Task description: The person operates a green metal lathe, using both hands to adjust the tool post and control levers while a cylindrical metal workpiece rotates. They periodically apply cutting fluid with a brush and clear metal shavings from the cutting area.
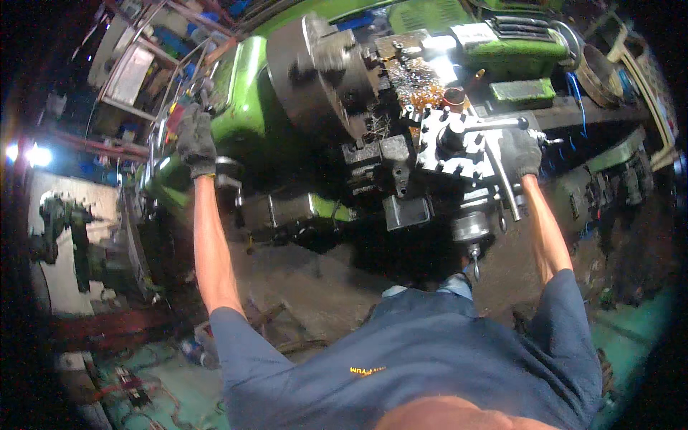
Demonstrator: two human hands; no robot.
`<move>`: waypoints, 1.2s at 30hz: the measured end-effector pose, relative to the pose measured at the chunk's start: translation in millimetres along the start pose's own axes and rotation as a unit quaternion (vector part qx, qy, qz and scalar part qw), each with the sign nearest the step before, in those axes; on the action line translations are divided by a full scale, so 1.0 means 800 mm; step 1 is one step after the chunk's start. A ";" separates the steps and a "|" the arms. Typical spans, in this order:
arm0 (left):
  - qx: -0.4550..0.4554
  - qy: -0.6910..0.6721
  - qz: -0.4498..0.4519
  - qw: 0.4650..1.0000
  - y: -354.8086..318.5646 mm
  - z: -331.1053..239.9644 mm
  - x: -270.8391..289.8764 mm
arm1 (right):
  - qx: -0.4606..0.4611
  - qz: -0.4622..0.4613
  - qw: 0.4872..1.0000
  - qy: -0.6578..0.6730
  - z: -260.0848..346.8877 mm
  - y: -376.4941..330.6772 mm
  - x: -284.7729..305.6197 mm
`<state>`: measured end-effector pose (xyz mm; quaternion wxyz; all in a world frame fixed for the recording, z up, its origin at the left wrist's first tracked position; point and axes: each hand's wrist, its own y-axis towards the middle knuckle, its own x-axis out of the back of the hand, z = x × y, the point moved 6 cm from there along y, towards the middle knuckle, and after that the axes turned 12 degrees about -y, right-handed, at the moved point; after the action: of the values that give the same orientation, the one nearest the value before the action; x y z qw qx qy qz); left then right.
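Note:
A green metal lathe fills the upper middle, its large grey chuck (315,75) blurred at the jaws. My left hand (195,140), in a dark grey glove, reaches up to the left end of the green headstock (247,86). Its fingers are curled by a small control lever (205,99); what they grip is hidden. On the right, my gloved right hand (519,152) is closed beside the square tool post (457,143), with its fingers against a long metal lever (506,183). Just above this hand, the tool post's clamping handle (494,125) points right.
Brown, wet-looking metal chips (416,75) lie behind the tool post. The green tailstock (512,54) stands at the back right. A handwheel (471,228) juts toward me below the carriage. Cluttered shelving (136,75) stands at the far left.

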<state>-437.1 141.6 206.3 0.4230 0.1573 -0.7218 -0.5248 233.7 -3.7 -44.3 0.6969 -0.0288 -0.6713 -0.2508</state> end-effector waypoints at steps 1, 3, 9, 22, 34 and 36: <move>-0.020 -0.021 0.030 0.999 0.018 0.018 -0.032 | 0.029 -0.013 0.999 -0.005 -0.014 0.004 -0.021; -0.042 -0.024 0.097 0.994 0.013 0.082 -0.056 | 0.007 0.026 1.000 0.001 0.013 0.008 -0.019; 0.020 -0.065 0.030 0.997 0.009 0.138 -0.092 | -0.010 -0.002 1.000 0.010 0.011 0.000 0.004; 0.146 -0.132 -0.040 0.980 0.014 0.136 -0.092 | -0.012 0.053 0.998 -0.044 0.012 0.007 0.000; 0.062 -0.039 -0.024 0.997 0.004 0.162 -0.092 | -0.007 0.022 1.000 -0.018 0.014 0.006 0.002; 0.061 -0.032 -0.044 0.997 -0.009 0.188 -0.070 | -0.004 0.021 1.000 0.018 0.026 0.010 -0.002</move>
<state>-521.9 270.2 161.3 0.3658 0.1975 -0.7578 -0.5029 217.3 11.6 -41.2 0.7136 -0.0411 -0.6572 -0.2392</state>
